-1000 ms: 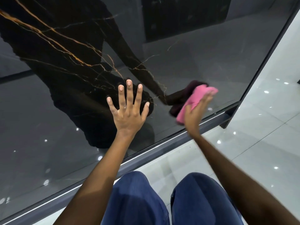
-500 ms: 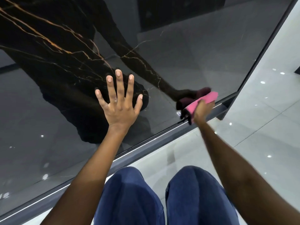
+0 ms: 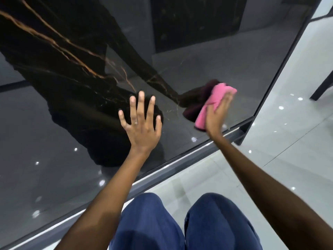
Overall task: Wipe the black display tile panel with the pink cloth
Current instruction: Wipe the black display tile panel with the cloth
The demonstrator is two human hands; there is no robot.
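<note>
Mid-wipe, lower right part of the black tile panel (image 3: pixel 207 56). The right hand (image 3: pixel 217 115) presses the pink cloth (image 3: pixel 213 103) flat against the glossy face, fingers (image 3: pixel 227 98) straight and together on top of the cloth, not curled round it. The cloth sits between palm and panel, near the panel's bottom right corner, a short way above the grey bottom frame (image 3: pixel 180 161). The cloth's lower end hangs past the heel of the hand.

The left hand (image 3: pixel 142 127) is flat on the panel, fingers spread wide, holding nothing. Looks like a brace. It's near the cloth hand but apart from it.

The panel is dark with orange veining top left. It's highly reflective, so the arms and cloth show mirrored in it. Can't tell from this view which areas are already clean; no obvious smears visible. The picture is slightly blurred around the cloth.

The person's knees in blue trousers (image 3: pixel 149 224) are at the bottom edge, with pale floor tiles (image 3: pixel 288 141) to the right.

Next move, my read: sweep the cloth across the remaining surface with steady flat pressure. The area under the left palm will need a pass too, so that hand has to shift. Risk: the loose cloth end folding under.
</note>
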